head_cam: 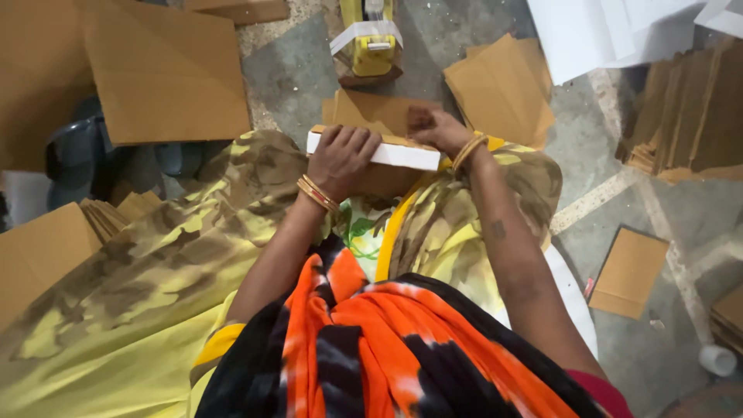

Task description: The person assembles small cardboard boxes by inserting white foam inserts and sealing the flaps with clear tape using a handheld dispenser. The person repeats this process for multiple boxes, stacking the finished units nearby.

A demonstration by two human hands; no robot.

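A seated person's left hand (340, 159) lies palm-down over a flat white box (391, 152), fingers curled across its top and over the far long edge near the left end, gripping it. The right hand (435, 128) rests on the same box's right end, fingers bent and pressed on its brown cardboard top; whether those fingers close around anything cannot be told. The box sits across the person's lap, on yellow-and-brown patterned cloth (178, 263), with its long white side facing the camera. Orange bangles (317, 193) circle the left wrist and another bangle (468, 149) the right. An orange-and-black scarf (371, 348) fills the lower middle of the view. On the grey stone floor (650, 217) beyond the knees stands a yellow tape dispenser (370, 42), with a loose stack of brown cardboard pieces (507, 85) just right of it. Large cardboard sheets (166, 73) lie at the upper left, and a single small cardboard panel (631, 271) lies on the floor to the right, well apart from the hands.
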